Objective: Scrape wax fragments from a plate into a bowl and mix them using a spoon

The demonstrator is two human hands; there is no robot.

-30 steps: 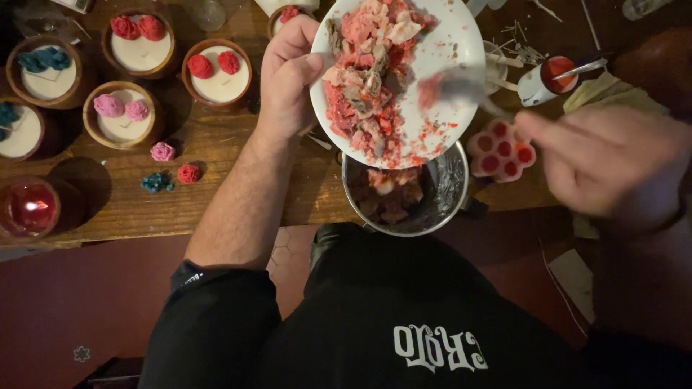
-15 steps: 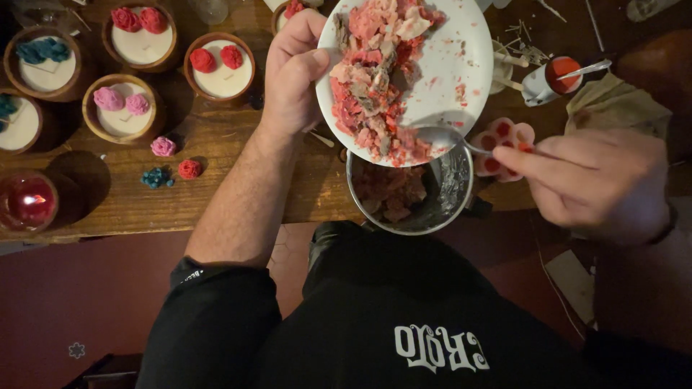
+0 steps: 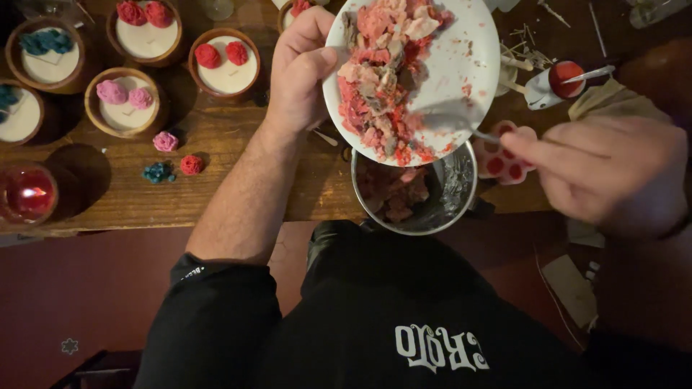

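Dim room; worn wooden table [image 3: 216, 137]; dark red floor [image 3: 94, 288].

White plate [image 3: 461, 57] of red-pink chunks [image 3: 382, 79] tilted over metal pot [image 3: 454, 194]

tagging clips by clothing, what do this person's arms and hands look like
Both hands are bare: no gloves and no rings that show. The left hand leads into a bare forearm, with a black sleeve pushed up near the elbow; small pale markings run along its cuff. The right hand is blurred, and a dark band seems to sit at its wrist. The black top has a pale printed design.
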